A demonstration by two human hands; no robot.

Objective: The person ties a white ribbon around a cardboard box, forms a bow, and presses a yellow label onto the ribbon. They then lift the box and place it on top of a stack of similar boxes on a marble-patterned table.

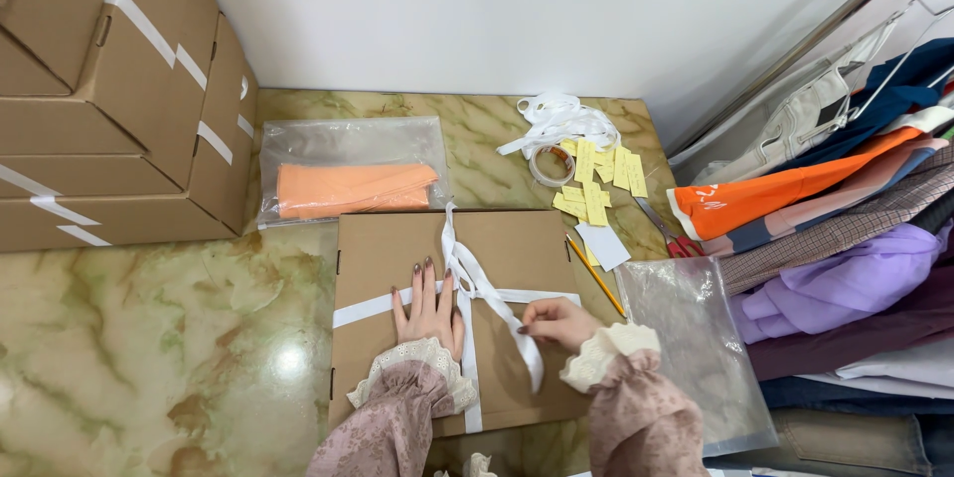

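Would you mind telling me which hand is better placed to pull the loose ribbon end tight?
Probably the right hand: it already pinches the loose end of the white ribbon. The left hand lies flat on the cardboard box beside the crossing, steadying it.

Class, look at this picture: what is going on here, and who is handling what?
A person is tying a white ribbon around a flat cardboard box on a marble floor. The left hand presses flat on the box beside the ribbon crossing, while the right hand pinches a loose ribbon end. The ribbon already crosses the box both ways. A bagged orange garment lies behind it.
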